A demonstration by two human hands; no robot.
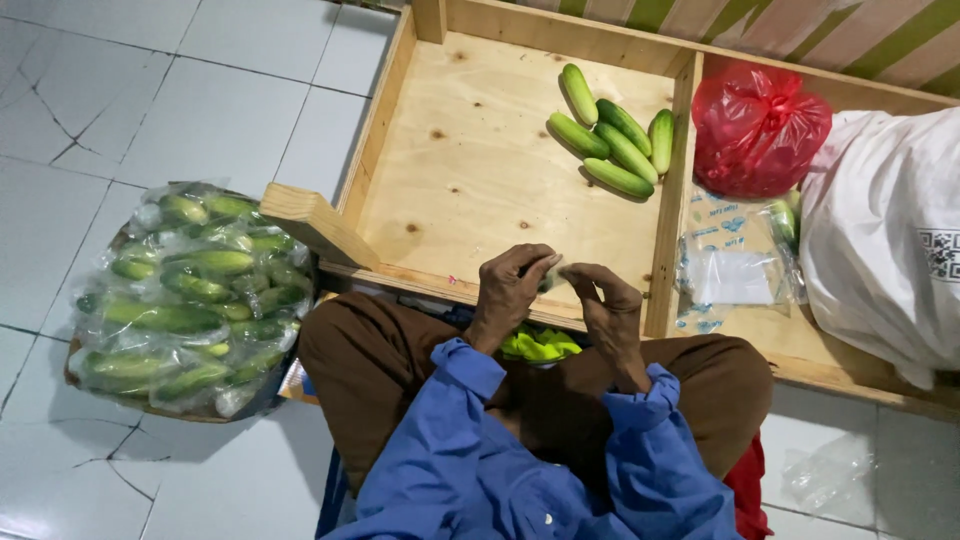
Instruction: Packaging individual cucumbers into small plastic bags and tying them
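Five loose cucumbers (612, 138), one red bag (758, 128)

Our hands meet before the tray

Loose cucumbers (610, 135) lie in our wooden tray (460, 170); bagged cucumbers (190, 295) sit left, a knotted bag (757, 125) and sack (885, 240) right.

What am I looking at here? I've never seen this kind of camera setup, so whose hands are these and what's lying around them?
One head-worn camera looks down at a seated person's own bare hands. The left hand and right hand meet over a small pale object, too hidden to identify. Ahead lies a shallow plywood tray holding five loose green cucumbers. Its side compartment has a red plastic bag and clear plastic bags. On the tiled floor sits a clear sack of cucumbers.
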